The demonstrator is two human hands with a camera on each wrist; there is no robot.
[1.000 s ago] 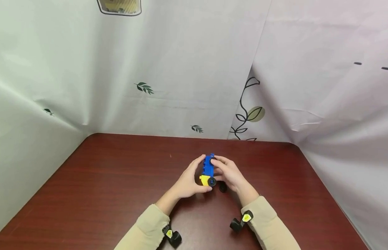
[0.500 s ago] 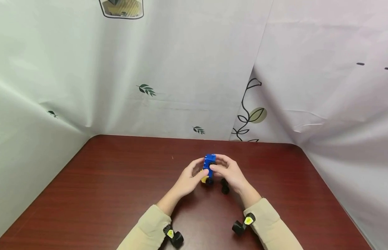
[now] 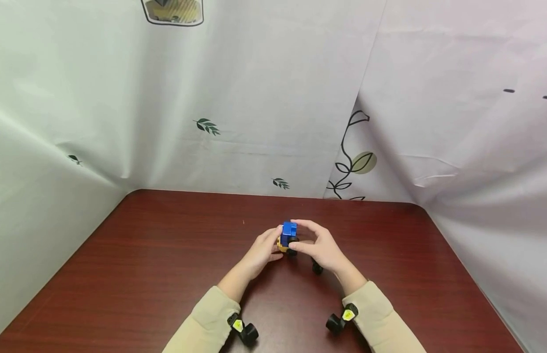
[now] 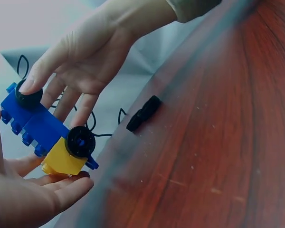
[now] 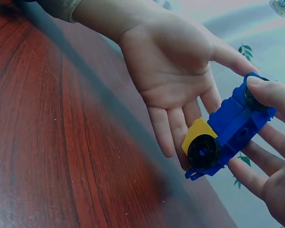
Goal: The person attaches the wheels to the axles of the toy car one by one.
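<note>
- grip of the right hand (image 3: 322, 249) pinches the toy car (image 5: 232, 126), its thumb pressed on a black wheel (image 4: 32, 100) at the blue end and its fingers behind.
- grip of the left hand (image 3: 258, 252) is spread: thumb touching the blue end, fingers nearly straight beside the yellow block (image 4: 64, 159).
- toy car is held above the surface (image 3: 167, 255), roughly midway between its left and right edges and short of the far edge.
- black wheel pair (image 4: 144, 114) lies on the surface near the right hand, which hides part of it in the head view.
- right thumb covers part of the wheel it presses.
- white cloth (image 3: 264, 88) with printed leaves hangs beyond the far edge.
- half a second ago the left thumb crossed the car's near side; now it sits at the blue end, and the car has moved slightly toward the left edge.
</note>
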